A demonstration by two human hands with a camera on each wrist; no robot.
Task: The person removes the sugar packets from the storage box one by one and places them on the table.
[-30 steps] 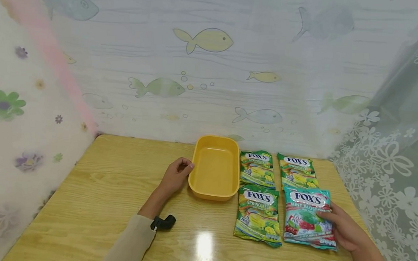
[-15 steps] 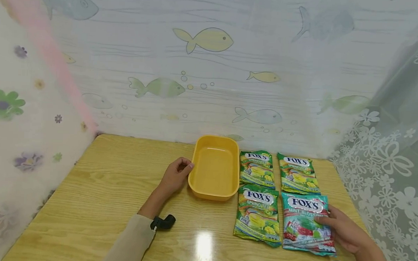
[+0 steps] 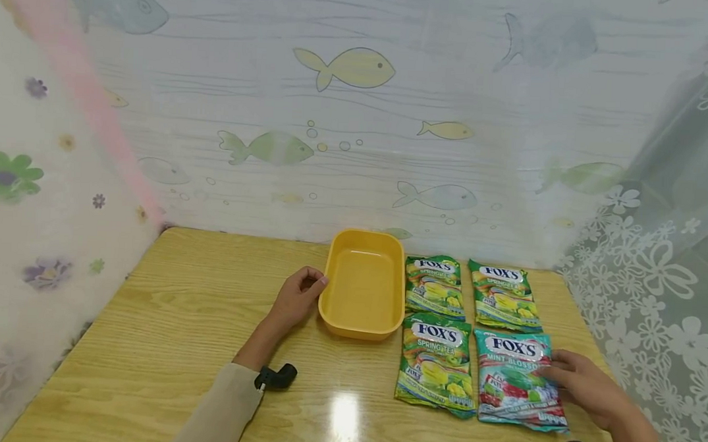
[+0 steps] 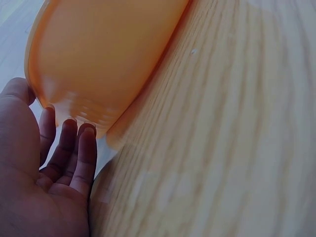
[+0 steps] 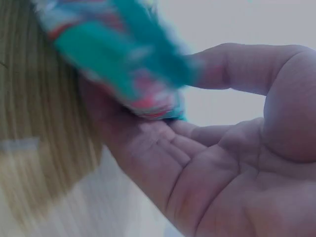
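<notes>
In the head view a teal Mint Blossom candy bag (image 3: pixel 515 386) lies face up at the front right. My right hand (image 3: pixel 590 389) is at its right edge, thumb over the front and fingers at the side. The right wrist view shows the blurred bag between the thumb and fingers of that hand (image 5: pixel 212 158). My left hand (image 3: pixel 299 298) rests against the left side of a yellow plastic tub (image 3: pixel 361 330). Its thumb touches the rim, and loosely bent fingers (image 4: pixel 86 158) meet the outer wall. The tub holds nothing.
Spring Tea bags lie right of the tub: one at the back (image 3: pixel 435 287), one in front (image 3: pixel 436 366) and one at the far right (image 3: pixel 503 297), behind the teal bag. A wooden table (image 3: pixel 195 326) bears everything. A fish-print curtain (image 3: pixel 357 148) hangs behind.
The teal bag has moved toward the front, coming down flat in line with the Spring Tea bag beside it. My right hand has shifted slightly right. The left hand and tub stayed put.
</notes>
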